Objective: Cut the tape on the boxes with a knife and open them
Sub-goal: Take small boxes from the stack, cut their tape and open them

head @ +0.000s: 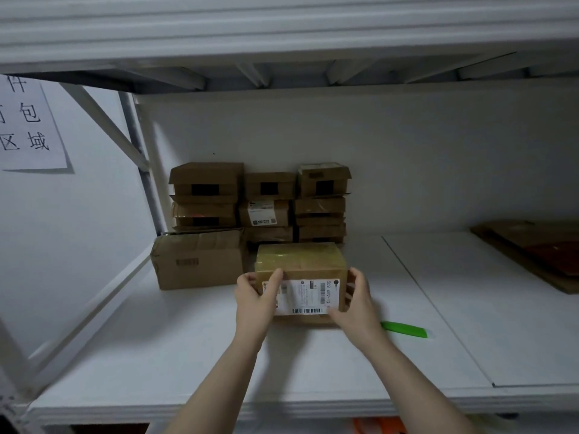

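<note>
Big white shelf rack point(282, 32) filling pretty much the whole view, with a flat white shelf board point(156, 355) down low and a plain back panel point(407, 158) at the far side. Far back on that board, pushed up to the panel, a stack of small brown boxes point(268, 186) in three columns, a few with dark patches on the near faces and one with a white sticker. Far right, flattened cardboard point(529, 245) lying flat, partly cut off by the frame edge. Left of centre, just beside the stack, a bigger brown carton point(200, 264) with clear tape over the top. Over on the left wall, a paper sign point(28, 126) with large black characters. Dead centre, on the near side of the stack, the taped box point(300, 261), shiny yellowish tape all over the top and a shipping label point(308, 297) on the near face; sitting on the board or barely off it, can't tell which. Left hand point(253, 299) gripping the left end, thumb laid over the near face at the label's edge, fingers tucked round the side. Right hand point(357, 302) gripping the right end, fingers curled round that side. Just right of the right wrist, flat on the board and apart from the box, the green knife point(404, 329), untouched.
</note>
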